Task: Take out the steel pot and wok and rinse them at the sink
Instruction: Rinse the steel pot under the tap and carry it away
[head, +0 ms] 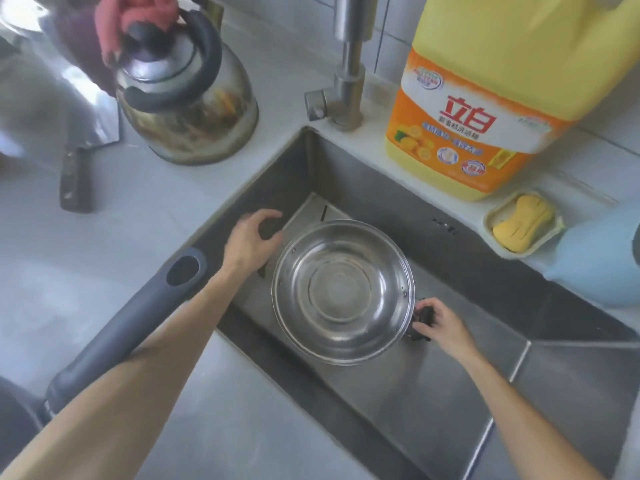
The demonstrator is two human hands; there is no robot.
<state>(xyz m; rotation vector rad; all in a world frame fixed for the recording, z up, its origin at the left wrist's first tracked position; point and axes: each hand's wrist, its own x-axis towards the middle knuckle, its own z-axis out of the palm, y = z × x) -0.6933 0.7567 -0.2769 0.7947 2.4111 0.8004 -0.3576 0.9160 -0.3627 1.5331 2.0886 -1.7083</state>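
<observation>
The steel pot (341,292) sits upright and empty in the steel sink (450,386), under the faucet's side. My left hand (251,242) curls around the pot's left black handle at the sink's left wall. My right hand (441,323) grips the pot's right black handle. The wok shows only as a long grey handle (124,327) lying across the counter at lower left, passing under my left forearm, with its dark rim (14,407) at the frame's edge.
The faucet (348,64) stands behind the sink. A steel kettle (187,98) and a cleaver (76,174) lie on the left counter. A large yellow detergent jug (495,98), a soap dish with yellow sponge (523,223) and a light blue object (602,261) line the right rim.
</observation>
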